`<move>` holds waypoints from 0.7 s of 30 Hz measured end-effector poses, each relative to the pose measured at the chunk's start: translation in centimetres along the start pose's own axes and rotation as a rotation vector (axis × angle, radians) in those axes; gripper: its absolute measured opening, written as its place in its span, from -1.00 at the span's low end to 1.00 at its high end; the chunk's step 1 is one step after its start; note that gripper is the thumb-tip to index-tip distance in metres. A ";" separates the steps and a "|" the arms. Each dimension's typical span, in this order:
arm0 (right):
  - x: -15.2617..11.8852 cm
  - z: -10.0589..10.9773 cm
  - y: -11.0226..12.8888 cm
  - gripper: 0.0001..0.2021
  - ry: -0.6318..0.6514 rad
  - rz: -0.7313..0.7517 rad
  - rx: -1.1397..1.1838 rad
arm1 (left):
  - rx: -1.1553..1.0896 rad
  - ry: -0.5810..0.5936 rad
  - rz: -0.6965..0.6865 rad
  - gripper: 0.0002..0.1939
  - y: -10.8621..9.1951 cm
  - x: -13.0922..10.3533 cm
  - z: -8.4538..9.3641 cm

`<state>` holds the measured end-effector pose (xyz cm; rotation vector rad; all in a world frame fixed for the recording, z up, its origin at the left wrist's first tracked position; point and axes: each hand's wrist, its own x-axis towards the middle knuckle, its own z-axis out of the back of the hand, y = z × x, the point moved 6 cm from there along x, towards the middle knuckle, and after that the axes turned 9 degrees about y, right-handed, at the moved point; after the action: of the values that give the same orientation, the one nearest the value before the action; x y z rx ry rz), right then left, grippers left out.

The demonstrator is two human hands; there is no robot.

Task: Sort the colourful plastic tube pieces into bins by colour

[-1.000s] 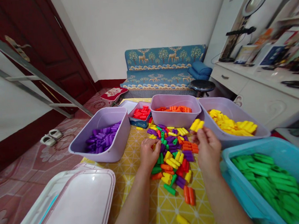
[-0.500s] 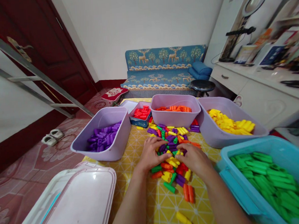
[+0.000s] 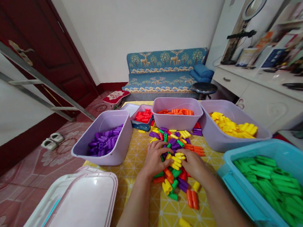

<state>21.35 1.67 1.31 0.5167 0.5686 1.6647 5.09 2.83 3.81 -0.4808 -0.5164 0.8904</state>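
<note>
A mixed pile of short plastic tubes [image 3: 182, 185] in purple, green, red, orange and yellow lies on the table. Several yellow plastic tubes [image 3: 176, 163] are gathered side by side between my two hands. My left hand [image 3: 156, 158] curls over the pile from the left, its thumb against these yellow tubes. From the right, my right hand [image 3: 194, 163] pinches at the same cluster, its fingertips partly hidden. Closer to me lie a pair of orange tubes [image 3: 192, 199] and a lone yellow tube [image 3: 187, 225].
Around the pile stand a purple-tube bin [image 3: 122, 146], a small box of red tubes [image 3: 142, 126], an orange-tube bin [image 3: 178, 122], a yellow-tube bin [image 3: 215, 136] and a turquoise bin of green tubes [image 3: 240, 190]. Pale lids [image 3: 80, 208] lie at front left.
The yellow tubes between my hands now lie more evenly side by side. My right hand has shifted slightly left and down, and nearby yellow and green tubes have moved.
</note>
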 end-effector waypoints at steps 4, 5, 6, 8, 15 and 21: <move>0.2 0.3 0.4 -0.58 0.039 0.008 0.045 | -0.013 -0.068 0.025 -0.72 0.1 0.1 -0.1; 0.2 0.4 0.5 -0.61 0.046 -0.006 0.055 | -0.028 -0.080 0.022 -0.70 0.1 0.1 -0.1; 0.2 0.5 0.5 -0.63 0.054 -0.021 0.063 | -0.051 -0.092 0.016 -0.67 0.2 0.2 -0.2; 0.1 0.7 0.5 -0.68 0.071 -0.040 0.096 | -0.103 -0.120 0.003 -0.61 0.4 0.2 -0.3; 0.6 2.5 0.4 -0.70 -0.072 -0.040 0.605 | -0.147 -0.200 0.026 -0.60 1.7 0.2 -0.6; 0.3 5.4 1.0 -0.59 -0.435 -0.075 1.009 | -0.068 -0.144 0.039 -0.84 0.7 0.0 -0.1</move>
<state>23.93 2.32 6.13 1.5135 1.0628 1.0414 4.74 3.19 3.37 -0.4918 -0.6725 0.9515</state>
